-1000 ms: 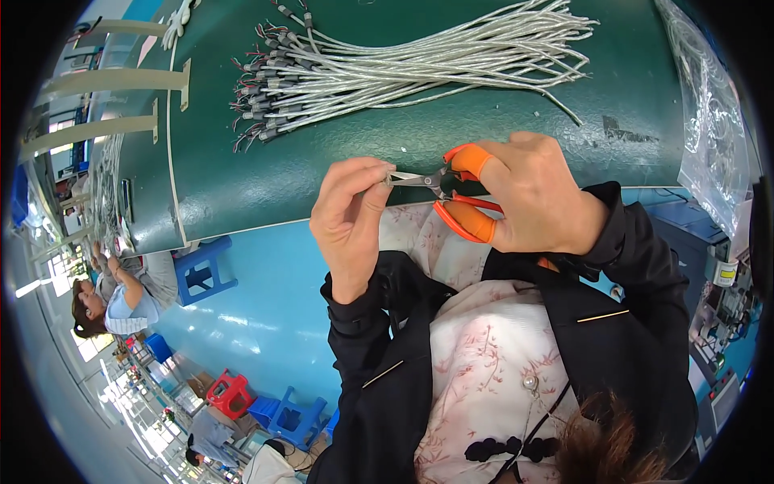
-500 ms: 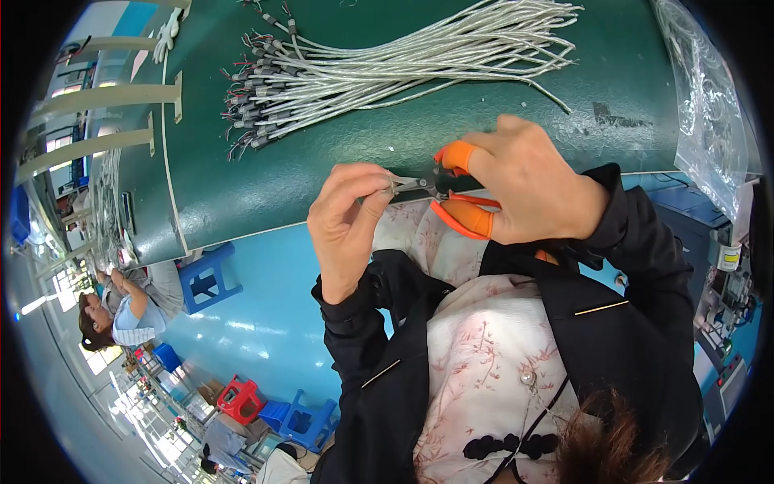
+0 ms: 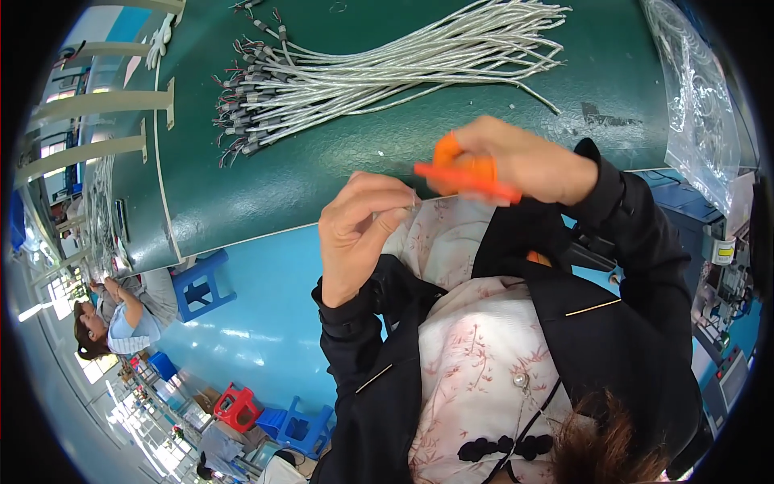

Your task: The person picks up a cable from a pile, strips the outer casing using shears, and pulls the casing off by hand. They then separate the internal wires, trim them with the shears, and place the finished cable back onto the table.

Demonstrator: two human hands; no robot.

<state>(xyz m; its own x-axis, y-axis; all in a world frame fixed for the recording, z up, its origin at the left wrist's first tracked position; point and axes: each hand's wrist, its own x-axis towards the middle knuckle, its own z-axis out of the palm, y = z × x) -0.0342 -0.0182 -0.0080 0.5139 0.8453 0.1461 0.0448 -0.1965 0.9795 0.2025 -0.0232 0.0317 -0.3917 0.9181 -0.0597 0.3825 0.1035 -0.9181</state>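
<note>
My right hand [image 3: 528, 161] is wrapped round orange-handled scissors [image 3: 472, 181], its fingers in the loops. Motion smears the scissors; their dark blades [image 3: 403, 168] point left over the table's front edge. My left hand [image 3: 359, 226] is closed in a pinch just left of and below them. Between its thumb and fingertips a tiny pale, see-through piece [image 3: 414, 199] shows, too small to name. The blades are apart from that piece. Beyond my hands, a bundle of silvery braided cables [image 3: 403, 68] lies on the green table [image 3: 322, 181], with grey connectors and thin wires at the left ends.
A clear plastic bag [image 3: 697, 105] lies at the table's right end. Small pale scraps dot the tabletop. A white glove [image 3: 160, 40] is at the far left. Blue stools [image 3: 201, 286] and a red stool [image 3: 238, 407] stand on the floor. A co-worker [image 3: 121, 315] sits at the left.
The scissors have come away from the piece in my left hand and turned, their handles now closer together. My left hand has shifted slightly right, still pinching.
</note>
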